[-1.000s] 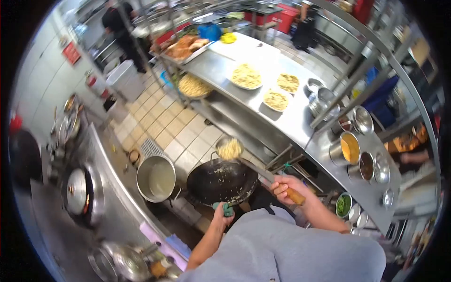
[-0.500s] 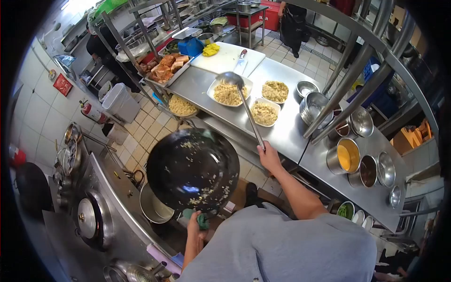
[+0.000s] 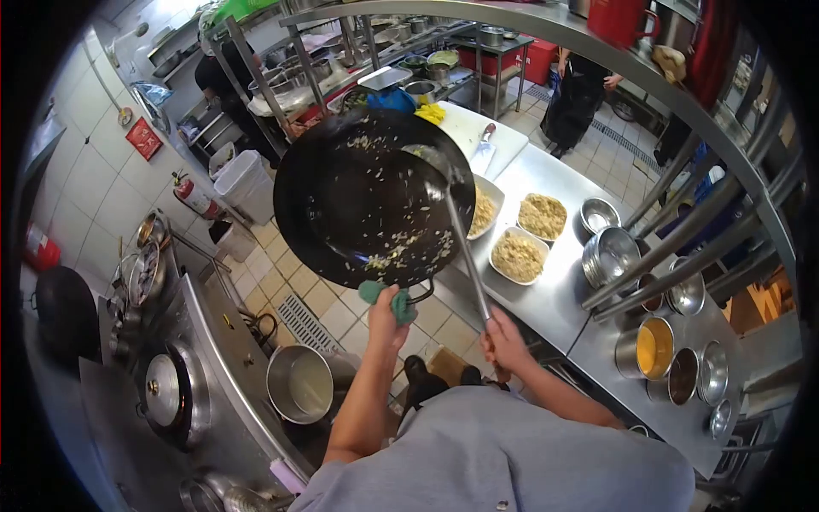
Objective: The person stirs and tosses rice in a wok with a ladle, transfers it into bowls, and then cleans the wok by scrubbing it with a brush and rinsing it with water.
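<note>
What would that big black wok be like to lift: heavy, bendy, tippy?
The wok probably feels heavy and apt to tip, being broad and held at its near edge by the left hand through a green cloth. It is likely stiff: no sag shows. The loose food bits inside might slide if it tilts.

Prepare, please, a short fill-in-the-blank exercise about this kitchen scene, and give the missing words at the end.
The left hand holds the wok with a ____ cloth.
The right hand holds a long, round-headed metal ____.
A knife lies on a ____ cutting board.

Missing words: green; ladle; white.
</note>
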Demonstrator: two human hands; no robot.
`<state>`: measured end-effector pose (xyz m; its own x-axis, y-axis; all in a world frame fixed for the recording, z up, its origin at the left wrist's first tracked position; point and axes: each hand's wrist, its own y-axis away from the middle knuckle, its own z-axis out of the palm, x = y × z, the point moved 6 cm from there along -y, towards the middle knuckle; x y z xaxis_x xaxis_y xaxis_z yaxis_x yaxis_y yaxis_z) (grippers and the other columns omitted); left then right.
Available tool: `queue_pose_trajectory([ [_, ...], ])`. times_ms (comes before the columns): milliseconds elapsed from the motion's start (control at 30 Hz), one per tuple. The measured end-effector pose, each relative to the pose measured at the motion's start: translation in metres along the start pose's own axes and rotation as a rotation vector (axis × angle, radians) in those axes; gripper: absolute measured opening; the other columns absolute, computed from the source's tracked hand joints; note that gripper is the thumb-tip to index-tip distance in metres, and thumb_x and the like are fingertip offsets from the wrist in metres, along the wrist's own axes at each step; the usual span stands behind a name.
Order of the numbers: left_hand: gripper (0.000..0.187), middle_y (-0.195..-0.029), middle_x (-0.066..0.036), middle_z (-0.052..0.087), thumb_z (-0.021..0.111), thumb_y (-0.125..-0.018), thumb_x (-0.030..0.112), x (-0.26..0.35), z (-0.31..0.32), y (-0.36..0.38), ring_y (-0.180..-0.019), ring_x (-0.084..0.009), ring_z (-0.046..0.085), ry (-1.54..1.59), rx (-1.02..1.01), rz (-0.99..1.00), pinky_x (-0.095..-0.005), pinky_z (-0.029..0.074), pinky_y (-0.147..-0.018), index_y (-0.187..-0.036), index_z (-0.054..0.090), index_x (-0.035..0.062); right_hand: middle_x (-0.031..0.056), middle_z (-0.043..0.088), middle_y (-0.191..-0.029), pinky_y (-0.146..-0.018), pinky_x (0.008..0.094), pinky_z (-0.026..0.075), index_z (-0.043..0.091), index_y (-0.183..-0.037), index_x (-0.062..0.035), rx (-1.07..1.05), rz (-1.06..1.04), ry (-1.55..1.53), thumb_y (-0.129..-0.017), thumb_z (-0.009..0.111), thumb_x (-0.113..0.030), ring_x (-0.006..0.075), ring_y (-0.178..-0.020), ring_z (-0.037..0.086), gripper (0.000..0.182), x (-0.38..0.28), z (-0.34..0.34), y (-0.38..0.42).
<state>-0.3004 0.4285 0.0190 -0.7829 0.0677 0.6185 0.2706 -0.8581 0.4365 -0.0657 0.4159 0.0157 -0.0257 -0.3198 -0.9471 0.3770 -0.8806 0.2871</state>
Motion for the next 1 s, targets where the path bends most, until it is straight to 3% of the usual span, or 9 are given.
queue_pose_trajectory([
  [267, 0.012, -0.078, 0.000, 0.054, 0.056, -0.085, 0.007, -0.007, 0.032, -0.135, -0.062, -0.0132, 0.054, -0.335, -0.170, 0.420, -0.0292, 0.048, -0.055, -0.096, 0.052, 0.0062, 0.0038, 0.047, -0.068, -0.038, 0.0239, 0.037, 0.037, -0.130, -0.0134, -0.036, 0.180, -0.447, -0.100, 0.035, -0.021, 0.0093, -0.040, 0.038, 0.030, -0.143, 0.092, -0.149],
  [300, 0.012, -0.074, 0.000, 0.054, 0.056, -0.084, 0.007, 0.012, 0.045, -0.135, -0.061, -0.0115, 0.054, -0.354, -0.201, 0.142, -0.0266, 0.047, -0.054, -0.096, 0.053, 0.0050, 0.0034, 0.047, -0.067, -0.038, 0.0236, 0.037, 0.038, -0.129, -0.0135, -0.057, 0.111, -0.303, -0.100, 0.037, -0.022, 0.0090, -0.040, 0.038, 0.030, -0.143, 0.104, -0.159],
  [367, 0.011, -0.071, 0.001, 0.054, 0.057, -0.084, 0.009, 0.052, 0.044, -0.194, -0.061, -0.0106, 0.054, -0.456, -0.093, 0.369, -0.0262, 0.046, -0.052, -0.093, 0.053, 0.0069, 0.0013, 0.047, -0.063, -0.039, 0.0232, 0.037, 0.038, -0.136, -0.0147, -0.206, 0.048, -0.088, -0.099, 0.041, -0.024, 0.0081, -0.041, 0.041, 0.038, -0.134, 0.114, -0.155],
  [600, 0.012, -0.076, -0.001, 0.057, 0.062, -0.080, 0.011, 0.135, 0.052, -0.196, -0.064, -0.0129, 0.057, -0.332, -0.222, 0.060, -0.0287, 0.046, -0.051, -0.090, 0.055, 0.0081, -0.0002, 0.044, -0.059, -0.042, 0.0239, 0.036, 0.043, -0.139, -0.0163, 0.331, 0.030, 0.357, -0.097, 0.046, -0.025, 0.0067, -0.044, 0.041, 0.042, -0.136, 0.022, -0.156],
  [767, 0.013, -0.076, -0.001, 0.058, 0.062, -0.082, 0.015, 0.127, 0.074, -0.211, -0.060, -0.0143, 0.057, -0.413, -0.311, 0.081, -0.0306, 0.045, -0.049, -0.090, 0.055, 0.0080, 0.0163, 0.061, -0.074, -0.063, 0.0381, 0.048, 0.038, -0.141, -0.0177, 0.398, -0.320, 0.497, -0.096, 0.047, -0.026, 0.0292, -0.064, 0.060, 0.046, -0.126, 0.059, -0.233],
  [833, 0.014, -0.076, -0.002, 0.058, 0.062, -0.082, 0.017, 0.143, 0.085, -0.226, -0.060, -0.0149, 0.056, -0.455, -0.301, 0.048, -0.0309, 0.045, -0.048, -0.090, 0.055, 0.0080, 0.0211, 0.064, -0.091, -0.077, 0.0423, 0.047, 0.036, -0.141, -0.0240, 0.346, -0.310, 0.692, -0.096, 0.046, -0.025, 0.0378, -0.083, 0.062, 0.046, -0.093, 0.057, -0.203],
  [900, 0.017, -0.074, -0.003, 0.058, 0.063, -0.081, 0.021, 0.157, 0.085, -0.236, -0.059, -0.0159, 0.057, -0.448, -0.397, -0.105, -0.0316, 0.045, -0.048, -0.090, 0.054, 0.0088, 0.0150, 0.065, -0.095, -0.078, 0.0363, 0.047, 0.034, -0.143, -0.0194, 0.273, -0.074, 0.887, -0.095, 0.048, -0.019, 0.0295, -0.082, 0.061, 0.050, -0.050, 0.022, -0.152],
  [933, 0.017, -0.074, -0.003, 0.058, 0.063, -0.081, 0.021, 0.163, 0.085, -0.232, -0.059, -0.0159, 0.057, -0.449, -0.399, -0.113, -0.0316, 0.045, -0.048, -0.090, 0.054, 0.0088, 0.0188, 0.064, -0.101, -0.081, 0.0354, 0.048, 0.035, -0.143, -0.0210, 0.364, -0.293, 0.904, -0.094, 0.050, -0.019, 0.0308, -0.087, 0.063, 0.051, -0.027, -0.011, -0.125],
  [1000, 0.018, -0.073, -0.005, 0.057, 0.063, -0.081, 0.023, 0.173, 0.084, -0.220, -0.059, -0.0168, 0.056, -0.474, -0.408, -0.121, -0.0317, 0.045, -0.047, -0.088, 0.054, 0.0091, 0.0133, 0.066, -0.097, -0.076, 0.0378, 0.050, 0.045, -0.136, -0.0282, 0.448, 0.061, 1.043, -0.094, 0.050, -0.020, 0.0280, -0.084, 0.065, 0.043, -0.066, -0.061, -0.069],
])
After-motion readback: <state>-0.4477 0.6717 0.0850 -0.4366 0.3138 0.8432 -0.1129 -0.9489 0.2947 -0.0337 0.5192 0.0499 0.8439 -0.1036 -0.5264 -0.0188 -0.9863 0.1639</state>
